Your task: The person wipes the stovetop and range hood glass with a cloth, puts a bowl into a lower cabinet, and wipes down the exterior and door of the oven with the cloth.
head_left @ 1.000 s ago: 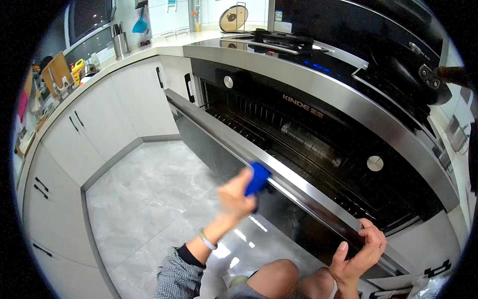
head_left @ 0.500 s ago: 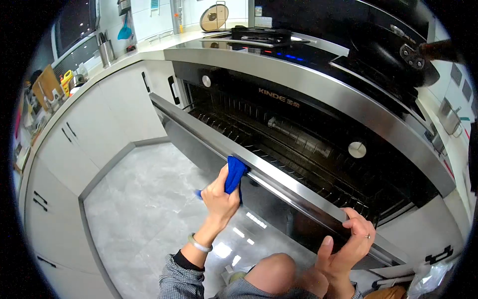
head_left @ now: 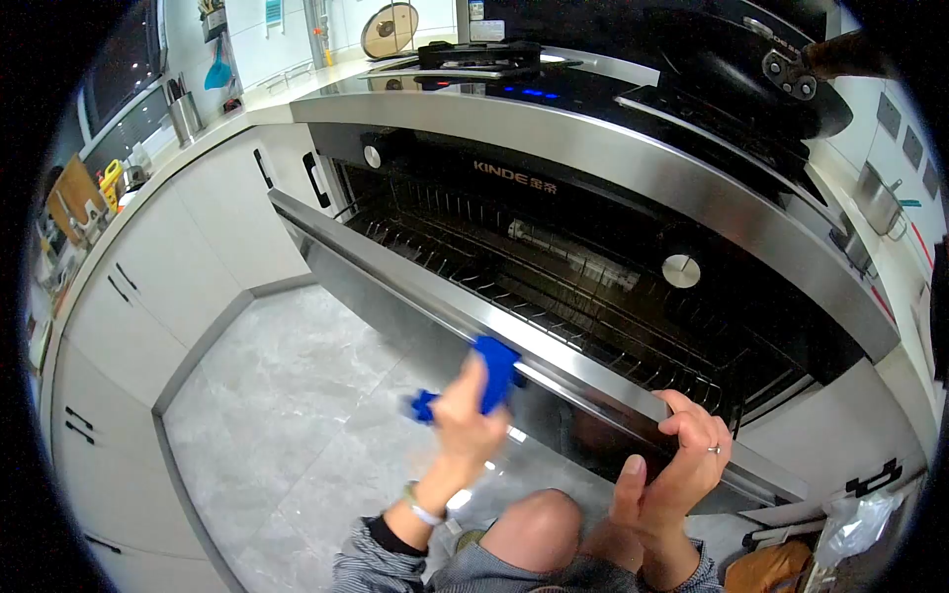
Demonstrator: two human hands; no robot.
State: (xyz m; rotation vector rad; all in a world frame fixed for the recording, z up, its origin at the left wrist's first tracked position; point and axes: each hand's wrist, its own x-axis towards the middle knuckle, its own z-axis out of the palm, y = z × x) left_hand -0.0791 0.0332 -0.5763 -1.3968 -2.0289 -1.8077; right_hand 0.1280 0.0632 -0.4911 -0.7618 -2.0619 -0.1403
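Cloth (head_left: 500, 374), bright blue and bunched, lies against the outer edge of the metal rail (head_left: 583, 372) along the top of the tilted-out oven door (head_left: 578, 425). Its main fold runs roughly from 12 to 6 o'clock, with a loose end poking out toward 8. The left hand (head_left: 467, 420), blurred, grips the cloth between thumb and fingers, its forearm coming up from about 7.

The door's long axis runs from 10 to 4 o'clock. At 4 from the cloth, the right hand (head_left: 682, 450) has its fingertips hooked over the rail, with the thumb spread apart on the near side.

Beyond the rail, wire racks (head_left: 554, 316) show inside the dark cavity. At 12, the black panel (head_left: 435, 168) reads "KINDE" in pale capitals, followed by two small Chinese characters. One round knob (head_left: 372, 157) sits at 11, another (head_left: 681, 271) at 2.

Farther out, blue indicators (head_left: 531, 93) glow near 12. A black pan (head_left: 736, 89) stands between 1 and 2; its lettering is too small to read.
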